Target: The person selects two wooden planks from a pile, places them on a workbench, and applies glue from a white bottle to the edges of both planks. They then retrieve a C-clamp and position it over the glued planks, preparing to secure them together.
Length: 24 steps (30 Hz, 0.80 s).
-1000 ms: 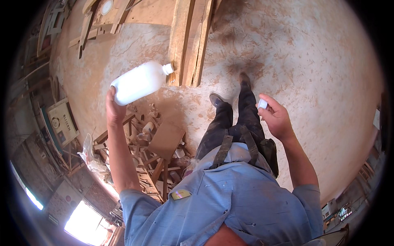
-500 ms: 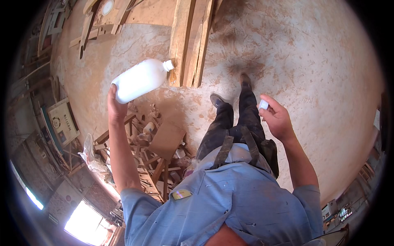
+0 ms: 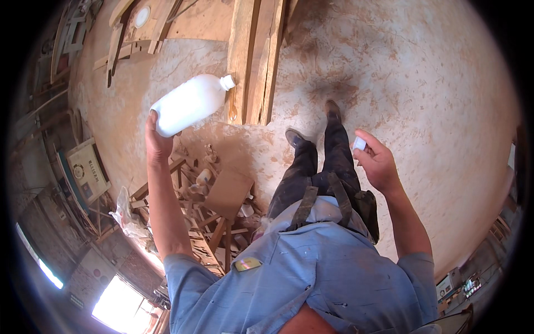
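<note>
The left hand (image 3: 157,139) is closed around the base of a white bottle (image 3: 189,104), which lies tilted, its open neck pointing away from the hand toward the planks (image 3: 253,55) just beyond. The right hand (image 3: 378,164), well apart to the other side, pinches a small white cap (image 3: 360,144) between its fingertips. Below the left hand lies a pile of wood scraps (image 3: 206,195); between the hands stand the person's boots (image 3: 297,137) on the dusty floor (image 3: 434,83).

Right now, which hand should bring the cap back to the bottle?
Right, probably. The right hand already pinches the small white cap, while the left hand grips the base of the white bottle, whose uncapped neck points toward the right.
</note>
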Tool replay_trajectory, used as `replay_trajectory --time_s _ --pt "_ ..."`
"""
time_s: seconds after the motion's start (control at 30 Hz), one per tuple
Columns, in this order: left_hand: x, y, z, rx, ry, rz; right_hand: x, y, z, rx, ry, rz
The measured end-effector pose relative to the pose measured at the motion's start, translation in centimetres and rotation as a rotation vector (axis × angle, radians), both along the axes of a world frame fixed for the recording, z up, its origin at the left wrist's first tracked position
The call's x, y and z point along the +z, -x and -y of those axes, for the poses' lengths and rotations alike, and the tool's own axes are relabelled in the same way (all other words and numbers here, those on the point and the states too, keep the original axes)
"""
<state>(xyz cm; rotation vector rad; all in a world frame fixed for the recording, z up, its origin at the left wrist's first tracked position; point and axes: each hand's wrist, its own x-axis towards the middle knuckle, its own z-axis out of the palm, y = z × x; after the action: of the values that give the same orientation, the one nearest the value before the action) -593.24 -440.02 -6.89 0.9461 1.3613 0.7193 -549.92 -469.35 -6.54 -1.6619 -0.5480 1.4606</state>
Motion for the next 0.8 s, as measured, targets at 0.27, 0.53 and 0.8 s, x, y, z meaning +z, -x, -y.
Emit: replay_trajectory --time_s 0.27,0.53,0.8 --pt "0.2 -0.9 -1.1 -0.046 -0.030 0.011 0.2 -0.5 -0.3 0.022 0.014 0.033" --pt "-0.1 -1.4 -2.7 -0.058 -0.014 0.026 0.2 -0.6 -0.4 -0.007 0.025 0.020" --pt "-0.4 -2.3 -4.0 -0.058 -0.014 0.039 0.1 -0.7 -0.6 -0.016 0.024 0.012"
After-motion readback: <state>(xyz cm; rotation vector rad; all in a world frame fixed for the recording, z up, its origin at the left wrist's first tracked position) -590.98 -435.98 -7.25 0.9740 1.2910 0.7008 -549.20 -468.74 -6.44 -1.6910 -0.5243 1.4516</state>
